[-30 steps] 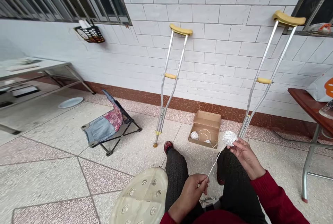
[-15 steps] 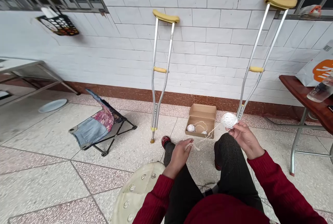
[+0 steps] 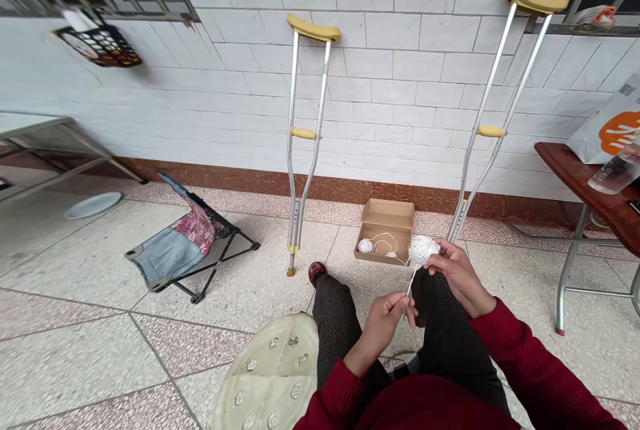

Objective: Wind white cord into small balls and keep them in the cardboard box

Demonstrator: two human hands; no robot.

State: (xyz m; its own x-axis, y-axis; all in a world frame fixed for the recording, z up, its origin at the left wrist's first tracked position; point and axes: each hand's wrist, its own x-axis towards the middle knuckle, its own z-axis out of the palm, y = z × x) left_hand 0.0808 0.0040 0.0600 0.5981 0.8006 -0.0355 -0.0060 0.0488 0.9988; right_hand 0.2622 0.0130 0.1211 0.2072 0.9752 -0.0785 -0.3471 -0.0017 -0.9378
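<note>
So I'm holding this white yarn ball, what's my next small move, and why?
Probably wrap the strand once around the ball: the left hand pinches the strand, which leads to the ball, while the right hand holds the ball.

Both hands (image 3: 383, 325) (image 3: 459, 275) pinched, close together

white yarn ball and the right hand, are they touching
Touching. The head view shows the right hand pinching the white yarn ball at its side, with no gap between them.
</note>
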